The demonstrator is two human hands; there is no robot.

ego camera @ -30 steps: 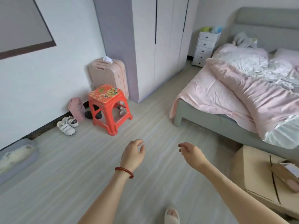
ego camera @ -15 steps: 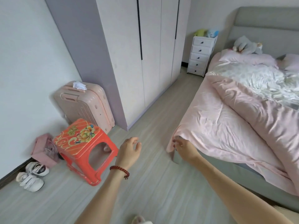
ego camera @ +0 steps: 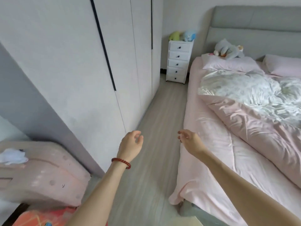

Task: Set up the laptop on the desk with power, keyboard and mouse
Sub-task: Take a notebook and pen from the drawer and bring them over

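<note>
Two empty hands were all the person had brought into this end of the bedroom. Far left, a pink suitcase [ego camera: 44, 173] stood against the wall with a white cloth [ego camera: 13, 156] on top, and only a corner of the red stool [ego camera: 39, 216] showed at the bottom edge. A second earlier that stool had sat well ahead on the floor beside a pair of white shoes, and those had now dropped out of sight, so the person had walked forward and turned right. The wardrobe [ego camera: 91, 62] filled the wall next, much nearer than before.

The left hand [ego camera: 130, 145], a red bead bracelet [ego camera: 121, 162] at its wrist, hung over the wooden floor [ego camera: 156, 128] with loosely curled fingers holding nothing. The right hand [ego camera: 189, 140] was the same, relaxed fingers and no load, near the edge of the bed [ego camera: 211, 168]. Down the aisle stood a white chest of drawers [ego camera: 178, 61] topped with soft toys [ego camera: 183, 35], and to the right lay a rumpled pink quilt [ego camera: 260, 121].

No laptop, charger, keyboard, mouse or bench was anywhere in sight. I took it that the setup had not started and the person was heading along the aisle to look for the gear.
</note>
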